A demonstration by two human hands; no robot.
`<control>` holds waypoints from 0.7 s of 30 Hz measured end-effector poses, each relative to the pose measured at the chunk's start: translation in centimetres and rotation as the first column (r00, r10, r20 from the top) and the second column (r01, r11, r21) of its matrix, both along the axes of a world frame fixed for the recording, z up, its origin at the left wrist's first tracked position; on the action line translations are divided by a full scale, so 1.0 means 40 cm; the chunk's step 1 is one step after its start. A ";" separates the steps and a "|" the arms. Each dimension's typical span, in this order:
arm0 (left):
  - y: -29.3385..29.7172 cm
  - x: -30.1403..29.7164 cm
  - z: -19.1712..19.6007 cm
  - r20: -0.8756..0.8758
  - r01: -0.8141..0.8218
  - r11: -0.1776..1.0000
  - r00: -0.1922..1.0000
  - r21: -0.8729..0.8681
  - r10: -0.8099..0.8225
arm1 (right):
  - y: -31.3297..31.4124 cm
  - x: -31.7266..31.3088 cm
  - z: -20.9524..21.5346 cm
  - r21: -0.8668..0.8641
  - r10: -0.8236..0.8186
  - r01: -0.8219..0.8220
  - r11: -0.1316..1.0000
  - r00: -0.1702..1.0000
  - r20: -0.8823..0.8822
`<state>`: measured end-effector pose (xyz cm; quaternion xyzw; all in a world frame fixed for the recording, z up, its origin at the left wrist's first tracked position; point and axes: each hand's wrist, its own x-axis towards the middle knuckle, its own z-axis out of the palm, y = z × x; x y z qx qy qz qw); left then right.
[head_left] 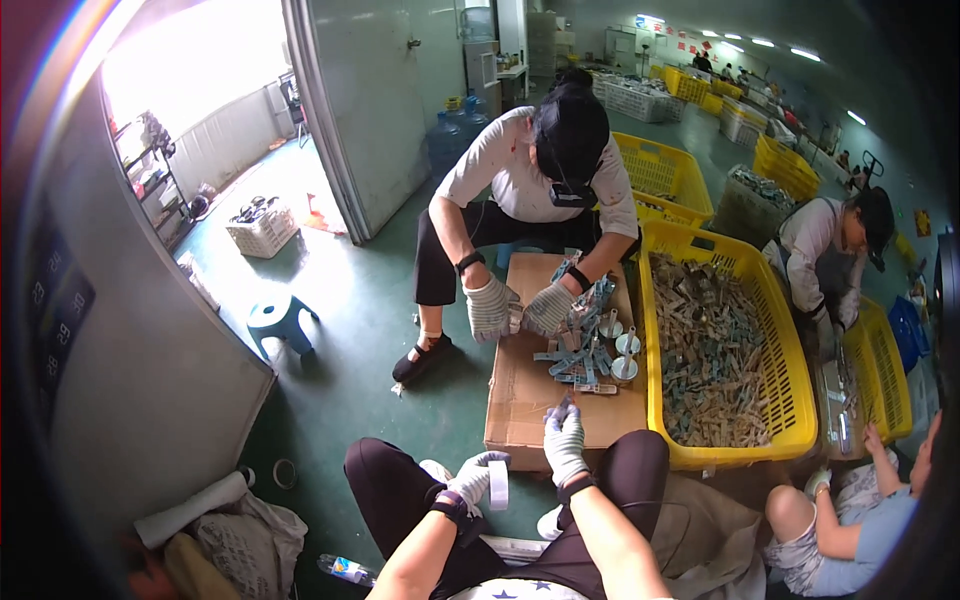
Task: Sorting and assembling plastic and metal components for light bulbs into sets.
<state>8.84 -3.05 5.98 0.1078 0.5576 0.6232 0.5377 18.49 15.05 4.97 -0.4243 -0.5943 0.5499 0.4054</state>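
Note:
My left hand, in a striped work glove, is closed on a white roll that looks like tape, held above my lap. My gloved right hand pinches a small dark piece at the near edge of a cardboard box; its exact kind is too small to tell. Beyond it on the box lies a pile of pale blue, clear plastic strip-like parts. White round-headed pieces lie at the pile's right. Across the box, a co-worker's gloved hands handle a small piece.
A yellow crate full of similar parts stands right of the box. Farther right, other people work beside another yellow crate. A blue stool stands at left. A plastic bottle and sacks lie at lower left.

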 end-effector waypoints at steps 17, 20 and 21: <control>-0.010 -0.022 0.042 -0.088 0.110 0.993 0.990 -0.045 -0.114 | -0.191 0.116 0.134 -0.088 0.032 -0.040 0.995 0.995 -0.094; -0.024 -0.030 0.009 -0.021 0.098 0.995 0.995 -0.025 -0.098 | -0.126 0.115 0.095 -0.109 -0.061 0.041 0.993 0.980 -0.190; -0.021 -0.025 0.016 -0.016 0.106 0.994 0.994 -0.026 -0.106 | -0.107 0.120 0.081 -0.115 -0.126 0.106 0.988 0.974 -0.188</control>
